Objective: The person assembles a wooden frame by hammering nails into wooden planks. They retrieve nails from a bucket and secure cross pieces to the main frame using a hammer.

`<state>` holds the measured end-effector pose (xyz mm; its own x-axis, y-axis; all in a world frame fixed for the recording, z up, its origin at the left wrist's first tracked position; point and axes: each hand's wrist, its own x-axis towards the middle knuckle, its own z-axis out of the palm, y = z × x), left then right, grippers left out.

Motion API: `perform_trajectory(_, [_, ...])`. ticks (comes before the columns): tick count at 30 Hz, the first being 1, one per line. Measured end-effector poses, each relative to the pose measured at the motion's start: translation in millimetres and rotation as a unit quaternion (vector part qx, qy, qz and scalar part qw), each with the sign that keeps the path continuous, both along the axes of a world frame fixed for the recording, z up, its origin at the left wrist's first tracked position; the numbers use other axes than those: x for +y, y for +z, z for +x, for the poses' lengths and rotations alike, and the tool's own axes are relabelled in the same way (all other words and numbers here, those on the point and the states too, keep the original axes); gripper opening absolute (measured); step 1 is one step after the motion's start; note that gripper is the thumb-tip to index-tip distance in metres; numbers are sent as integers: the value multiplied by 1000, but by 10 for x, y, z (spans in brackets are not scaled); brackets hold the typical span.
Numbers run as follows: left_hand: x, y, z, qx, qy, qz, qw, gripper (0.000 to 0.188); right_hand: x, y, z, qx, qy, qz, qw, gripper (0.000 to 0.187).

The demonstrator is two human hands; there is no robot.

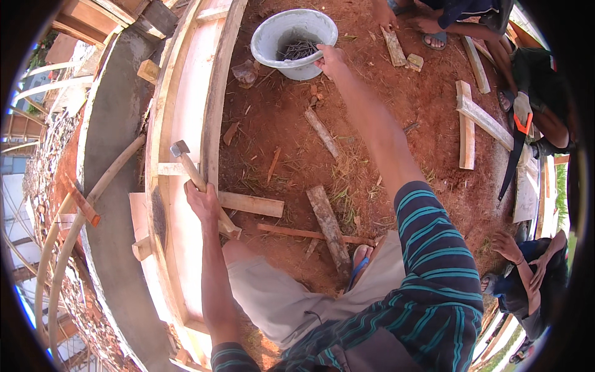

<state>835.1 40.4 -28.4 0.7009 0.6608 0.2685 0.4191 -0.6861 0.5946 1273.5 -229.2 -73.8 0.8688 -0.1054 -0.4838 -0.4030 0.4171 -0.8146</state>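
left hand: closed around hammer, over timber formwork
right hand: curled at white bucket's rim, possibly gripping it
nails: lay inside, undriven
formwork: bore crosspieces already, seemed unfinished

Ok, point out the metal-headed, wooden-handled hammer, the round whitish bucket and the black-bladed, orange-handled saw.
Metal-headed, wooden-handled hammer (pixel 194 176): head view, on its handle.
Round whitish bucket (pixel 300 72): head view, on its outer wall.
Black-bladed, orange-handled saw (pixel 512 161): head view, on its blade.
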Motion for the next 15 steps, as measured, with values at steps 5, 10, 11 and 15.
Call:
perform_trajectory(5, [9, 9, 7, 24, -16, -1, 1000, 28, -241, 319, -192, 14, -6, -63, 998, 31])
perform_trajectory(10, [38, -35, -19, 6, -13, 33, 999, 28, -1052, 835, -970, 27, 51, -66, 996, 27])
perform_trajectory(11, [30, -49, 31, 0, -16, 39, 999, 28, -1325, 898, -1242, 42, 54, -85, 994, 29])
perform_trajectory(15, [-28, 53, 55, 39, -8, 2, 999, 31, -2264, 883, -2275, 57, 124, -91, 986, 22])
